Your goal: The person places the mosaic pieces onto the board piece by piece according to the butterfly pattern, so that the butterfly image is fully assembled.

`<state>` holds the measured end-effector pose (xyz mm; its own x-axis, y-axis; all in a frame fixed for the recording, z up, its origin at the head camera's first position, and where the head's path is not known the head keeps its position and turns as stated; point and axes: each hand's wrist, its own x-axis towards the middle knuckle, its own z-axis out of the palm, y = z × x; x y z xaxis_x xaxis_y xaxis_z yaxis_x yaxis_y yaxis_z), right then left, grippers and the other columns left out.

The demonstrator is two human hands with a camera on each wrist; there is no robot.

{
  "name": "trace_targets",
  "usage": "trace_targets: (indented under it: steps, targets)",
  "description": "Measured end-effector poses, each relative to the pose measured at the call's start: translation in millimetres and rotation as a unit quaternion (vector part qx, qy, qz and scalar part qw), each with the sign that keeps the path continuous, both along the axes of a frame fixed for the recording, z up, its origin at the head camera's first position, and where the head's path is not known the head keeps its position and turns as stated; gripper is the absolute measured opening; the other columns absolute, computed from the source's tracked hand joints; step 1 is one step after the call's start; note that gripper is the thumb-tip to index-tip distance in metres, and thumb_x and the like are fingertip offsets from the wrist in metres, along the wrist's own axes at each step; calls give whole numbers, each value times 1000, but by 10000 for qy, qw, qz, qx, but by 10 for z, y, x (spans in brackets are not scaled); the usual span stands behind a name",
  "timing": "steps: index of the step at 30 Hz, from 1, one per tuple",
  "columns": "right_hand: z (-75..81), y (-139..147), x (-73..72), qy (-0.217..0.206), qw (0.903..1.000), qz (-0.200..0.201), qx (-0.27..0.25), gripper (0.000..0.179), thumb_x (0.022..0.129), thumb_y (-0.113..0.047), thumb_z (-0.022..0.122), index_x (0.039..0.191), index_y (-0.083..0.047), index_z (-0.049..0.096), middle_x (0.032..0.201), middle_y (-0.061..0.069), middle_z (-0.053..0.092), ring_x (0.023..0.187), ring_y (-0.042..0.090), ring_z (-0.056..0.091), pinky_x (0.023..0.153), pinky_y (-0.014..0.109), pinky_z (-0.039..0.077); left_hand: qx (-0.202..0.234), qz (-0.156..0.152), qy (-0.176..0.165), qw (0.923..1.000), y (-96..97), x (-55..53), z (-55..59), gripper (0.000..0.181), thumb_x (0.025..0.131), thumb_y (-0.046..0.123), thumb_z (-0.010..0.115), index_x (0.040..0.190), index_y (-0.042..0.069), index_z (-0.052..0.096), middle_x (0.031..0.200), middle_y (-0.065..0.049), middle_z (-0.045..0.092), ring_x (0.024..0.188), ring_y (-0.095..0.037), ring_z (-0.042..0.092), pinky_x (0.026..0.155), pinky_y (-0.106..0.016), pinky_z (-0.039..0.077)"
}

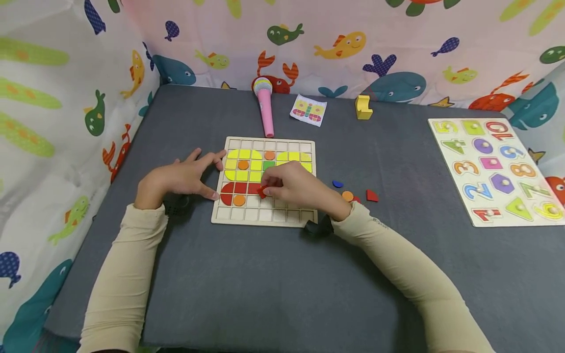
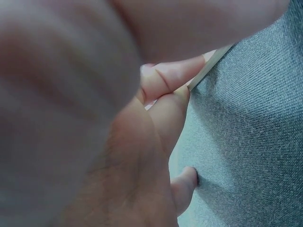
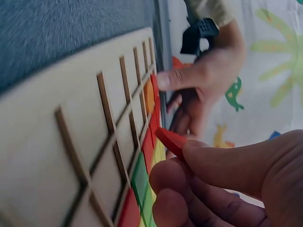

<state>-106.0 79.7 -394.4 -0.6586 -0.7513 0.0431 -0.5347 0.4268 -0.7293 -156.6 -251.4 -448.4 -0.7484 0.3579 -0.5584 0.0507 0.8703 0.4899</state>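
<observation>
A wooden grid board (image 1: 265, 215) lies flat on the table, with yellow, red, orange and green pieces in its upper cells. My left hand (image 1: 178, 176) is at the board's left edge, thumb and fingers spread and touching it. Between thumb and fingers my right hand (image 1: 295, 184) pinches a small red piece (image 3: 171, 142), tilted over the middle of the board by the red row. That hand hides part of the right side. Loose on the table to the right are a blue piece (image 1: 337, 184), an orange disc (image 1: 347, 196) and a red piece (image 1: 372, 195), with another red piece partly covered.
Behind the board lie a pink toy microphone (image 1: 267, 110), a small pattern card (image 1: 308, 110) and a yellow block (image 1: 364, 108). A number-and-shape puzzle board (image 1: 463, 191) lies at the right. Printed fabric (image 1: 309, 68) borders the table (image 1: 247, 289) at the back and sides.
</observation>
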Motion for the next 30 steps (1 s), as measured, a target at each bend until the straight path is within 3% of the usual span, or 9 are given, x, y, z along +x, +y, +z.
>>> trace_targets:
  steps: [3, 9, 14, 18, 22, 25, 30]
  targets:
    - [-30, -90, 17, -5, 9999, 99, 56, 4, 98, -5, 77, 102, -5, 78, 87, 0, 74, 76, 15, 65, 73, 30, 54, -25, -24, 49, 10000, 16, -13, -2, 94, 66, 64, 96, 138, 32, 46, 180, -5, 5, 160, -43, -19, 113, -84, -10]
    - [-54, -206, 52, -131, 9996, 134, 231, 4, 98, -6, 76, 102, -5, 76, 86, -1, 72, 76, 16, 63, 72, 29, 53, -59, -22, 67, 10000, 20, -14, 8, 113, 66, 63, 97, 157, 35, 36, 179, -8, 10, 161, -43, -18, 113, -83, -10]
    - [-60, -279, 79, -170, 9993, 44, 338, 3, 99, -6, 76, 99, -4, 77, 84, -1, 72, 73, 16, 62, 68, 28, 51, -24, -47, 97, 9999, 49, 9, 40, 103, 67, 64, 96, 148, 32, 43, 180, -7, 8, 161, -43, -18, 114, -83, -10]
    - [-68, -317, 102, -147, 9987, 19, 490, 3, 100, -6, 75, 99, -5, 78, 84, -1, 73, 73, 16, 62, 68, 27, 51, -55, -19, 30, 10000, 107, 101, 180, 101, 74, 57, 95, 154, 31, 38, 179, -10, 8, 161, -43, -17, 115, -81, -10]
    - [-74, -342, 119, -117, 9976, 97, 682, 3, 99, -7, 77, 101, -4, 76, 85, -1, 71, 75, 16, 62, 70, 26, 51, 56, 7, -3, 10000, 189, 240, 417, 107, 82, 44, 93, 165, 27, 27, 178, -17, 9, 160, -47, -17, 116, -80, -10]
    - [-74, -361, 128, -11, 9968, 238, 769, 3, 99, -6, 76, 100, -4, 76, 86, 0, 70, 76, 16, 61, 69, 25, 50, 128, 21, 36, 9999, 238, 315, 557, 105, 85, 36, 92, 166, 22, 27, 177, -21, 11, 159, -50, -15, 116, -81, -9]
    - [-79, -373, 141, 226, 9959, 369, 790, 3, 100, -5, 74, 100, -3, 77, 87, 1, 71, 75, 15, 61, 67, 24, 49, 209, 7, 99, 9997, 254, 335, 599, 84, 85, 35, 92, 150, 20, 42, 177, -20, 11, 159, -52, -13, 115, -82, -9]
